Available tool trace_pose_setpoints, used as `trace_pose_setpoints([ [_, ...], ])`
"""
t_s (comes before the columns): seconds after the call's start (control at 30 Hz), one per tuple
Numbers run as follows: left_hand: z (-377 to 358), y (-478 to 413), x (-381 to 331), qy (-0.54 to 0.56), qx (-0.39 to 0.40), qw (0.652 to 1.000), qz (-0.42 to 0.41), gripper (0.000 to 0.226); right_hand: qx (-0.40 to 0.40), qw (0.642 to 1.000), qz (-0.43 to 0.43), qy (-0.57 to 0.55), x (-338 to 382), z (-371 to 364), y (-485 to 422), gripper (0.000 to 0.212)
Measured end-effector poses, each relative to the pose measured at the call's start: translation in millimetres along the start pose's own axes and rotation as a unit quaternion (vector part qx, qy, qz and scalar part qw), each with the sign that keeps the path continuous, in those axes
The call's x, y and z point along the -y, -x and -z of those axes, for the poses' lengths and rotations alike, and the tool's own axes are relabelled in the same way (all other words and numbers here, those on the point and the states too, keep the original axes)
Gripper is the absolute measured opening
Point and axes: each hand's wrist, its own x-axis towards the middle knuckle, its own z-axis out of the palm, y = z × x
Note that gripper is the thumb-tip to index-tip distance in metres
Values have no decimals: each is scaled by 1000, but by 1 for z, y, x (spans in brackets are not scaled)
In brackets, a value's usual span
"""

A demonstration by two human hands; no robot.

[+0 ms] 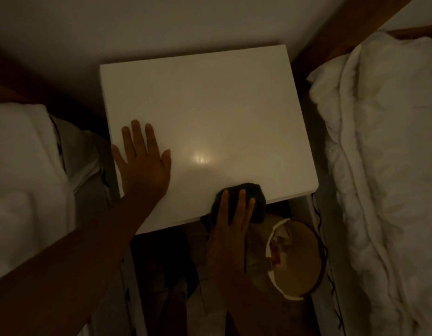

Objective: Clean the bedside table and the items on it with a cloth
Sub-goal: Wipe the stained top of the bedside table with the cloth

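Dark cloth [244, 202], bunched, at the near edge of the white worktop [210, 112], draped partly over that edge. My right hand [230, 229] lies flat on top of it, fingers [241, 202] extended and slightly apart, pressing the cloth against the worktop's front lip; it presses rather than pinches.

My left hand [143, 161]: open, palm down, fingers spread, resting on the worktop's near-left corner, well to the left of the cloth. Forearm runs back toward the lower left of the view.

Worktop: glossy white, rectangular, with a small bright reflection just in front of its centre, between my two hands and a little beyond them. Apart from my hands and the cloth, its surface is bare.

Round object [297, 258], pale rim, brownish face: below the worktop's near-right corner, just right of my right hand. The light is too dim to say what it is.

White bedding [379, 166], rumpled: right of the worktop. More white bedding [23, 154]: left of the worktop.

Wooden bed frame [331, 37]: beyond the worktop's far-right corner, running diagonally.

Pale wall [161, 25]: behind the worktop's far edge.
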Motion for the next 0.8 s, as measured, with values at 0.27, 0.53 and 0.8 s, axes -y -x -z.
trace_pose_setpoints([
  [0.27, 2, -4, -1, -7, 26, 1000, 9, 67, 23, 979, 174, -101, 32, -8, 22, 47],
  [0.53, 4, 32, -1, 11, 41, 999, 11, 68, -5, 983, 182, 32, -60, 27, -20, 44],
  [0.8, 5, 73, -24, 26, 78, 995, 58, 68, -48, 992, 97, 60, -143, 83, -65, 42],
])
